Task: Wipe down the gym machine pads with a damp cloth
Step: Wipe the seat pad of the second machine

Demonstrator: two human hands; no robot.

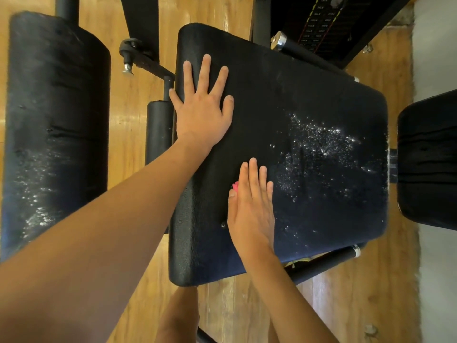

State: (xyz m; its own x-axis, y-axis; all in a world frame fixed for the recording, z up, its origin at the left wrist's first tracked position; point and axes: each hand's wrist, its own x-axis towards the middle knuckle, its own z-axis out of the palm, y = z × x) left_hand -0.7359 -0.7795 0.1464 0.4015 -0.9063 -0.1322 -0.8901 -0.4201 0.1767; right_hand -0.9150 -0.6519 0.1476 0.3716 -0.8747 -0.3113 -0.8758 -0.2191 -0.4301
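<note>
Right hand (249, 206) has its fingers (253, 174) flat and together on the pink cloth (235, 186) mid seat pad (309, 82), the wet speckles (321, 149) lie right of it toward the pad's right edge, and the left hand (201, 107), fingers spread, braces the left edge.

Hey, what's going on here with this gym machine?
A person seems to be wiping a black textured seat pad. The left hand lies flat, fingers spread, near its left edge. The right hand presses a pink cloth, mostly hidden beneath it, onto the pad. Wet droplets glisten right of the cloth. A black cylindrical roller pad on the left also shows wet glints.
</note>
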